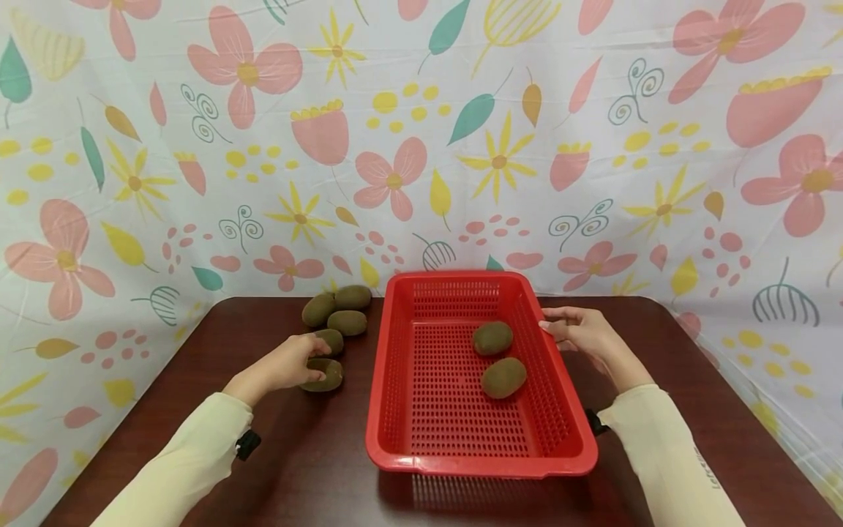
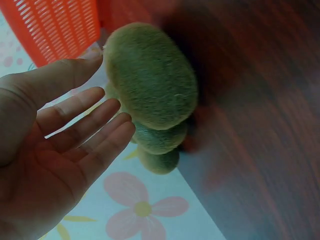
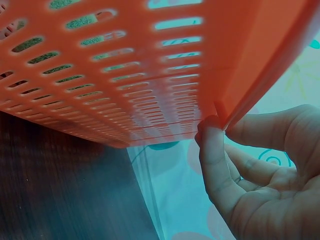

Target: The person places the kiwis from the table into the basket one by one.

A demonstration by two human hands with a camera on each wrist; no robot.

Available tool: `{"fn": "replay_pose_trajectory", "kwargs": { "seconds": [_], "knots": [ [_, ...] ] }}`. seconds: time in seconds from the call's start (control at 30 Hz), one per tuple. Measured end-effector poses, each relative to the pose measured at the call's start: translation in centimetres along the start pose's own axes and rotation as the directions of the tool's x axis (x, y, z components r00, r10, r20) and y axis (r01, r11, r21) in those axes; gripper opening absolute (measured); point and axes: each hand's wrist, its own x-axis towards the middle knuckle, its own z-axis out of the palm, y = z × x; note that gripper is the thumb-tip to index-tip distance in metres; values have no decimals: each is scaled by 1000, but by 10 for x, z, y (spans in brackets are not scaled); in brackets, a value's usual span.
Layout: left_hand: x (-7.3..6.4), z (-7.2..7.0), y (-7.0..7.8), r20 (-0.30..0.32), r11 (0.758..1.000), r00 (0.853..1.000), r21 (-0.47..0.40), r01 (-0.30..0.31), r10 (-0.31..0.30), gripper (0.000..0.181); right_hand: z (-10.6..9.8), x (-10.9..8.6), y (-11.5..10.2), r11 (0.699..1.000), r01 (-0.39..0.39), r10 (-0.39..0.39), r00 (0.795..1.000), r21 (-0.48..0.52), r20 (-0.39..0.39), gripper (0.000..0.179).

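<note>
My left hand [image 1: 298, 360] is over the nearest kiwis on the left side of the table. Its fingers are spread and relaxed, and in the left wrist view the fingertips are right at the side of the nearest kiwi [image 2: 152, 77]. Behind that one, several more kiwis [image 1: 347, 323] lie in a loose cluster. A red perforated plastic basket [image 1: 481, 465] stands in the middle with two kiwis [image 1: 503, 378] on its floor. At the basket's right side my right hand [image 1: 586, 338] pinches the rim between thumb and fingers, as the right wrist view shows.
The dark wooden table [image 1: 290, 468] ends at a white cloth [image 1: 408, 146] printed with flowers and leaves, which hangs behind it and along both sides. Each wrist carries a small black device [image 1: 247, 444] at the sleeve.
</note>
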Motion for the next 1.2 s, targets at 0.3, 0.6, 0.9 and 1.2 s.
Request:
{"fn": "replay_pose_trajectory", "kwargs": {
  "seconds": [0.3,0.6,0.9,1.2],
  "knots": [
    [-7,12,-3,-54,992,996,108,-65,71,38,0,1,1,1000,3,-3,1000,-2,-3,60],
    [-9,26,-1,-71,965,993,254,-69,89,46,0,0,1,1000,3,-3,1000,5,-8,60],
    [-7,34,-4,-72,941,994,334,-51,80,53,0,1,3,1000,4,-4,1000,11,-10,59],
    [-7,31,-2,-94,952,992,303,-52,84,48,0,2,4,1000,7,-7,1000,12,-10,59]
  ]
}}
